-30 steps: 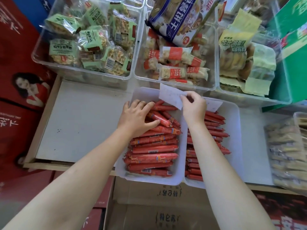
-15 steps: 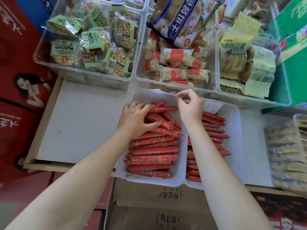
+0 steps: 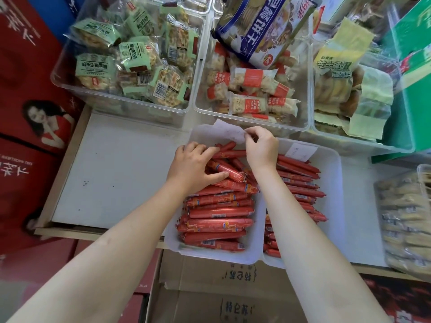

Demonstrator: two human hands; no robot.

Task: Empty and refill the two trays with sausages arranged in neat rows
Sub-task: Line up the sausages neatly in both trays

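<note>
Since a second ago the right hand (image 3: 261,148) has carried the white paper slip (image 3: 227,131) from above the gap between the trays down to the far rim of the left tray (image 3: 254,250), where thumb and fingertips now pinch its right edge; the left hand (image 3: 194,166) has barely shifted. The white shelf board (image 3: 116,173) carries both trays at its near edge, left of the middle bare. Along its far edge stand three clear bins (image 3: 193,106) of wrapped snacks, green, red-banded and yellow, with Chinese print too small to read; a blue biscuit bag (image 3: 256,26) lies across the middle one. The left tray holds red sausages (image 3: 217,212) in crosswise rows near the front, jumbled at the back, where the left hand rests on the pile, thumb curled round one loose sausage. The right tray (image 3: 331,183) holds more sausages, partly hidden by the right forearm, and a second slip (image 3: 302,152) with faint, illegible writing in its far corner. A bin at the right edge is cut off and blurred
</note>
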